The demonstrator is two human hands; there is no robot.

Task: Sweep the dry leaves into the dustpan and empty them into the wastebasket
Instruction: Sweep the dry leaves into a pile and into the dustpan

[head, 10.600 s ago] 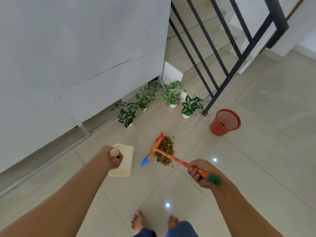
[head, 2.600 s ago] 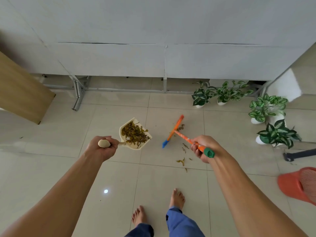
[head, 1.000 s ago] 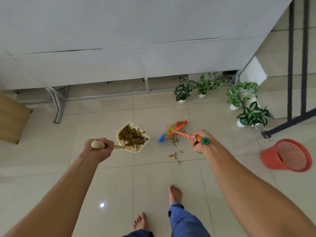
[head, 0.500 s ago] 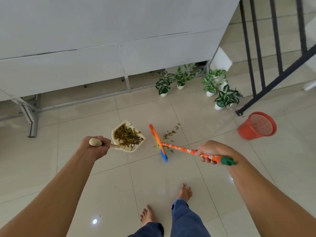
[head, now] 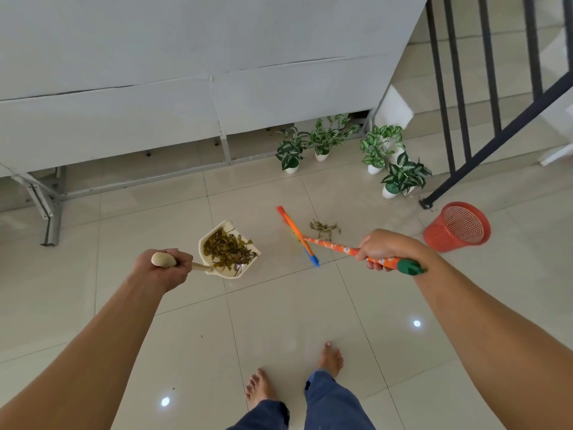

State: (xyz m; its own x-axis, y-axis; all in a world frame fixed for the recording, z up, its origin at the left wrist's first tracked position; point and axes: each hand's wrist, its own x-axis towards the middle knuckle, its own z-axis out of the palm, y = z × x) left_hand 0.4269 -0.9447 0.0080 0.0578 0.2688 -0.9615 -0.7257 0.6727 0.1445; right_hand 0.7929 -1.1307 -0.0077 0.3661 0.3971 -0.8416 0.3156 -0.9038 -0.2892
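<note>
My left hand [head: 164,265] grips the wooden handle of a cream dustpan [head: 207,245], held level above the floor and loaded with dry brown leaves [head: 228,250]. My right hand [head: 383,249] holds the orange patterned handle of a small broom [head: 333,247]; its orange and blue head [head: 296,235] rests on the tiles. A small clump of loose leaves [head: 324,228] lies on the floor just right of the broom head. The red mesh wastebasket [head: 458,226] stands to the right, beyond my right hand.
Several potted plants [head: 400,175] in white pots line the base of a grey wall [head: 186,72]. A black stair railing [head: 483,97] rises at the right, its foot next to the wastebasket. My bare feet [head: 330,358] stand on glossy beige tiles.
The view has swung slightly. The broom head has shifted right, close to the leftover leaves. The dustpan stays level in my left hand with its leaves.
</note>
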